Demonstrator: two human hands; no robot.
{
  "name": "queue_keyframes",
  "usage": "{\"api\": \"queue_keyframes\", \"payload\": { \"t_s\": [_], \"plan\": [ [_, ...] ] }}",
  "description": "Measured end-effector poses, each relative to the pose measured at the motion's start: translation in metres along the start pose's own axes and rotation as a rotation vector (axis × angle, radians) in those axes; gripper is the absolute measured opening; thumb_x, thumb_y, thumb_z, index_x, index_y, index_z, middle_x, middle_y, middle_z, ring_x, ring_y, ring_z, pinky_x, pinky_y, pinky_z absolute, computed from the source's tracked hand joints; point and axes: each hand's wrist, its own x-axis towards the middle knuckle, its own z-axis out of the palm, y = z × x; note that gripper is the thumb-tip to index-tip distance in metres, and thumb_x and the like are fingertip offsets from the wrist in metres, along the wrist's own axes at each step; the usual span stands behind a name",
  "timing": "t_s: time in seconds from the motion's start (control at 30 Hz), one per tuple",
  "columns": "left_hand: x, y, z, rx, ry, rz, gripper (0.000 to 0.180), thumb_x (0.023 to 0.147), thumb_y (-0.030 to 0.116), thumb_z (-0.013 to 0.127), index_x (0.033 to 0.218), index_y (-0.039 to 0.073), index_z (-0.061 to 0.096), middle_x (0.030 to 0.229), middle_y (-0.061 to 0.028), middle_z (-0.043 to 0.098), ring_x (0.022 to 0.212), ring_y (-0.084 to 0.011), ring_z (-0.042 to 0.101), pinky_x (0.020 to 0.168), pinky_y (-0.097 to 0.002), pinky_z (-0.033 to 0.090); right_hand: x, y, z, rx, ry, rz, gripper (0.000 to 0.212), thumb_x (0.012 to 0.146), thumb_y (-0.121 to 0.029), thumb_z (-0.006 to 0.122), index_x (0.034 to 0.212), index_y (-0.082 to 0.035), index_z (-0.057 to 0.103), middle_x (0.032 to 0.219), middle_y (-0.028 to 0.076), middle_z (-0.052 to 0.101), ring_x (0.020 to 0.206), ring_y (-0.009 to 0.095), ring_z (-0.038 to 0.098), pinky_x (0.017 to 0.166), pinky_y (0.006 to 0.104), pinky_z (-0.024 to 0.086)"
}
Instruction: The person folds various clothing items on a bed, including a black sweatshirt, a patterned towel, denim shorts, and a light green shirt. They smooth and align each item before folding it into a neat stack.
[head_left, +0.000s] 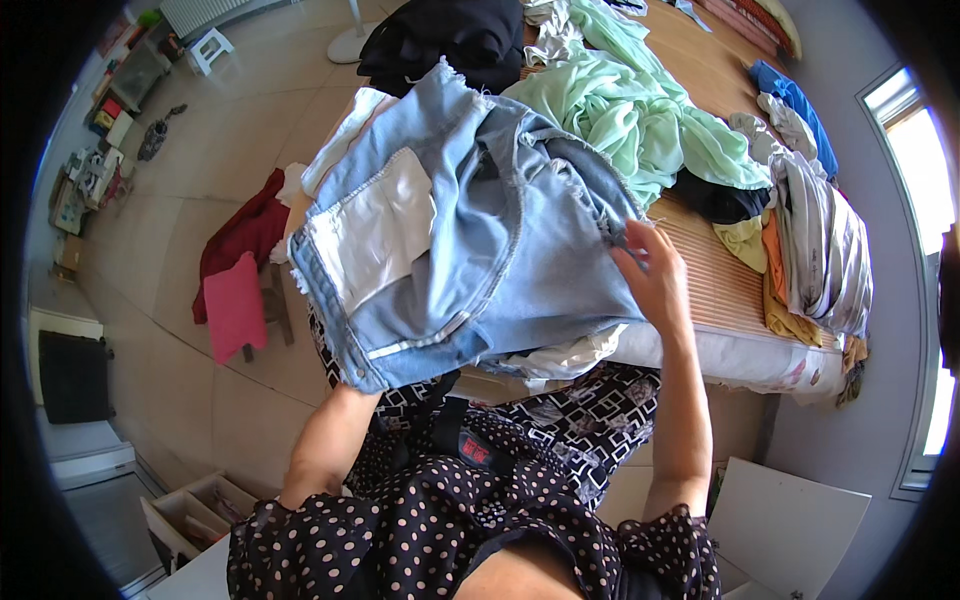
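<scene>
Light blue denim shorts [545, 260], turned inside out with frayed edges, spread across my lap and the bed's near edge. A white pocket lining [385, 230] shows on their left part, and the waistband [330, 300] runs down the left side. My left forearm goes under the waistband's lower corner; the denim covers that hand, so its fingers are hidden. At the right edge of the shorts is my right hand [657, 275], its thumb and fingers apart, close to the denim. White cloth [565, 355] peeks out below the shorts.
On the bed [730, 345] lie a mint green cloth [610, 120], black clothing [440, 45] and a striped pile [820, 250] by the window wall. Left of me, pink cloth [236, 305] and dark red cloth [240, 230] hang over a stool. A white stool [209, 50] stands farther off.
</scene>
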Motion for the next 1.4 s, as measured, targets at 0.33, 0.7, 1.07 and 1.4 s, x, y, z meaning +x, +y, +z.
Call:
{"api": "queue_keyframes", "payload": {
  "t_s": [0.33,0.7,1.07,1.4],
  "plan": [
    [0.009,0.017,0.001,0.023,-0.009,0.067,0.046,0.091,0.035,0.041,0.126,0.006,0.04,0.124,-0.0103,0.045,0.111,-0.0218,0.047,0.095,-0.0366,0.038,-0.031,-0.018,0.026,0.167,-0.384,0.116,0.013,0.071,-0.008,0.064,0.077,0.001,0.057,0.07,0.007,0.055,0.062,0.013,0.052,0.057,0.0268,0.042],
    [0.013,0.033,-0.006,0.043,-0.011,0.138,0.044,0.09,0.033,0.043,0.125,0.006,0.042,0.121,-0.0102,0.047,0.109,-0.0211,0.048,0.093,-0.0353,0.039,-0.076,-0.029,0.062,0.515,-0.534,0.099,0.011,0.069,-0.005,0.064,0.072,0.001,0.054,0.071,0.006,0.052,0.064,0.014,0.051,0.057,0.027,0.042],
    [0.002,0.043,-0.002,0.106,0.004,0.166,0.042,0.09,0.031,0.044,0.123,0.005,0.043,0.118,-0.0101,0.048,0.106,-0.0204,0.049,0.091,-0.034,0.041,-0.089,-0.016,0.06,0.873,-0.671,0.562,0.012,0.074,-0.003,0.064,0.074,-0.006,0.052,0.065,-0.005,0.049,0.059,0.003,0.043,0.053,0.0182,0.034],
    [-0.003,0.055,0.003,0.136,0.0,0.212,0.041,0.089,0.029,0.045,0.122,0.005,0.044,0.115,-0.01,0.05,0.104,-0.0197,0.05,0.089,-0.0329,0.042,-0.09,-0.025,0.066,0.693,-0.747,0.423,0.011,0.073,-0.004,0.063,0.073,-0.006,0.052,0.063,-0.006,0.045,0.057,0.002,0.04,0.05,0.0183,0.03]
  ]
}}
